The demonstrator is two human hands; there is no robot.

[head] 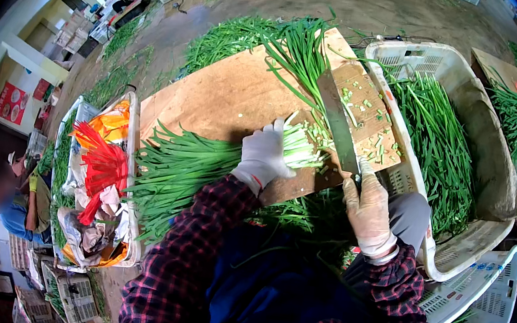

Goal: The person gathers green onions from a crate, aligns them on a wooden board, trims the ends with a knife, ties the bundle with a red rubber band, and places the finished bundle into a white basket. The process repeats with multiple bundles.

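Observation:
My left hand (264, 155), in a whitish glove, presses on a bunch of garlic chives (196, 153) lying across a wooden board (218, 92). The pale stem ends point right; the green leaves hang over the board's left side. My right hand (369, 208), also gloved, grips the handle of a broad cleaver-like knife (340, 118), its blade slanting up and away beside the stem ends. Beyond them, another small bunch of chives (301, 59) lies at the board's far edge, partly behind the blade. Short cut stem pieces (380, 150) lie scattered around the knife.
At right, a large white plastic crate (411, 137) holds many chives. A left crate (134, 194) holds red plastic ties (103, 165) and bags. Chives (230, 40) lie on the floor beyond the board. Two other people sit at the far left.

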